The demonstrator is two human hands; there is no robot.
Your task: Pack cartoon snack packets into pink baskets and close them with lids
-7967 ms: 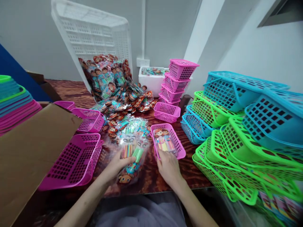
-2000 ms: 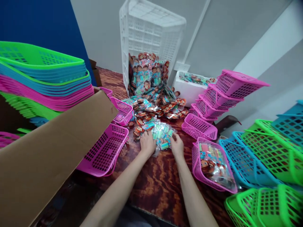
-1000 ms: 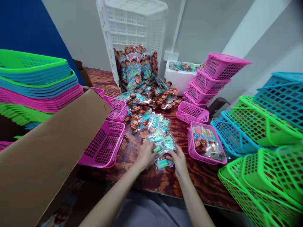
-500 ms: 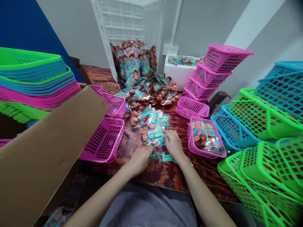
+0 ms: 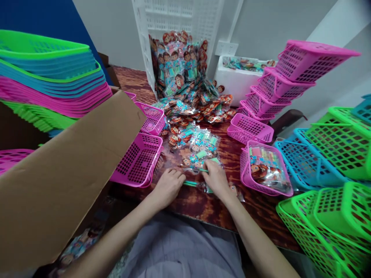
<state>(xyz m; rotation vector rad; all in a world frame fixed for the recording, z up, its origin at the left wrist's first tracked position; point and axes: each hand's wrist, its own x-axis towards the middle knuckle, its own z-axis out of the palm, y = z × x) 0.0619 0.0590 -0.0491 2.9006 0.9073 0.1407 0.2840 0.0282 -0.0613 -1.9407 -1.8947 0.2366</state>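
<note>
My left hand is low over the table's front, its fingers curled on the left end of a clear plastic packet with green strips inside. To its right my right hand is closed, fingertips pinching the edge of a packet by the small pile; part of that packet is hidden under the hand. Cartoon-figure packets in clear wrap lie just beyond both hands. Another packet pokes out right of my right wrist. Pink baskets stand on either side: a bare one at left and one holding packets at right.
A large heap of packets spills from a white crate at the back. Behind stands a white foam box. Pink baskets, green and blue baskets stack at right. A cardboard box and nested baskets crowd the left.
The view has shifted, so the surroundings sit higher and farther right. My hands stay close together over the packets; the right fingertips have shifted onto a packet's edge.
</note>
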